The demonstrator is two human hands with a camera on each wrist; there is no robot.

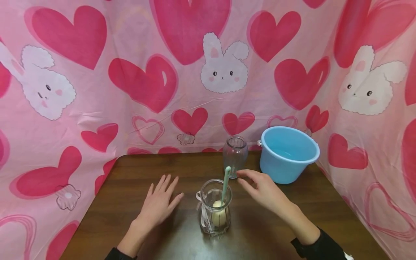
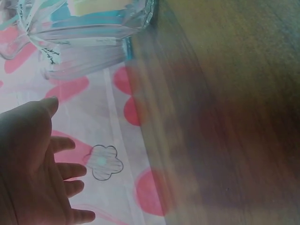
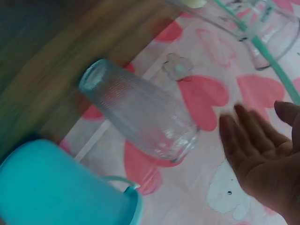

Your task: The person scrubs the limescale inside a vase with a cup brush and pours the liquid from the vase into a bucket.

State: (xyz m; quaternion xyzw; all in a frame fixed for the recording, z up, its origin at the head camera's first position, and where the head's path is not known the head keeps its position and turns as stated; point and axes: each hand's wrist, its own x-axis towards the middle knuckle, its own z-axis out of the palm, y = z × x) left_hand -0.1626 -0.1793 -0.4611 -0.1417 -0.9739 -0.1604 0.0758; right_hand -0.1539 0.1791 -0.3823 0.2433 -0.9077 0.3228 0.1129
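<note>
Near glass jar (image 1: 215, 208) stands upright on the desk (image 1: 130, 202), at centre front. A pale sponge brush sits inside it; its green handle (image 1: 225, 182) leans out toward 12 o'clock.

Left hand (image 1: 159, 204): at 9 o'clock of the jar, apart from it, fingers straight and spread, grip empty.

Right hand (image 1: 261, 189): at 2 o'clock of the jar, fingers relaxed and apart, fingertips just beside the handle tip; contact not discernible.

Second glass jar (image 1: 235, 154) at 12 o'clock; blue bucket (image 1: 287, 153) at 2 o'clock.
</note>
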